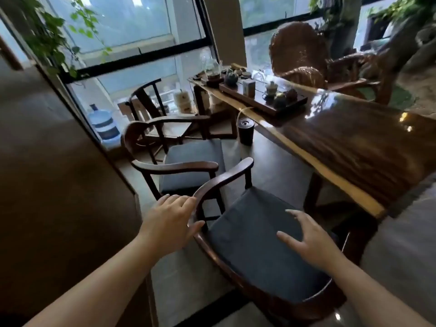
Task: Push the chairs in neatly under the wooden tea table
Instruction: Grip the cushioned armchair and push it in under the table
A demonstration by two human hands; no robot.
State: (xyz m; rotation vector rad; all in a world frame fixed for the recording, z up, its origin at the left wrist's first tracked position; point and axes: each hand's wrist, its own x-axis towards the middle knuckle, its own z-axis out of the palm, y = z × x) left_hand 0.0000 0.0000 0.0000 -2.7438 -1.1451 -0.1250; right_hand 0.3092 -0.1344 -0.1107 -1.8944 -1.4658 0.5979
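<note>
Two open hands, left hand (173,224) beside the curved back rail and right hand (311,241) over the cushion, grip nothing; the nearest chair (254,251), clear of the tea table (354,147), looks rigid, probably heavy: push at the rail.

Three dark wooden armchairs (247,232) (179,161) (153,109) – two grey-cushioned – stand apart from the glossy wooden tea table (354,142).
</note>
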